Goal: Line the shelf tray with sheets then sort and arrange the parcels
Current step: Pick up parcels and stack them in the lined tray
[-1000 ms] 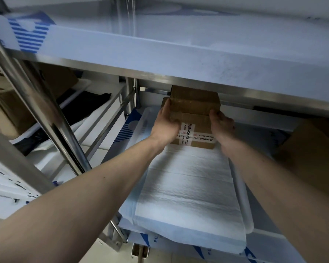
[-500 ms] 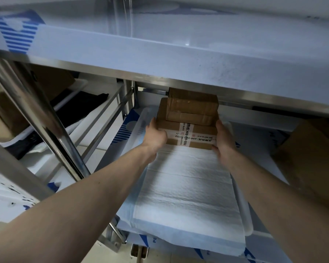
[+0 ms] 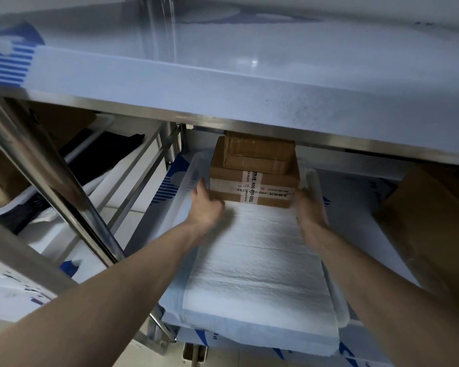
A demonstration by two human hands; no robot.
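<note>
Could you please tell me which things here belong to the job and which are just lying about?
Job: tray, sheet, taped parcel, small parcels on top, both hands.
Lying about: big carton on the right, black cloth on the left shelf.

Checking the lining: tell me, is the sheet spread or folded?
Spread: the sheet lies flat along the tray, under the parcels.
</note>
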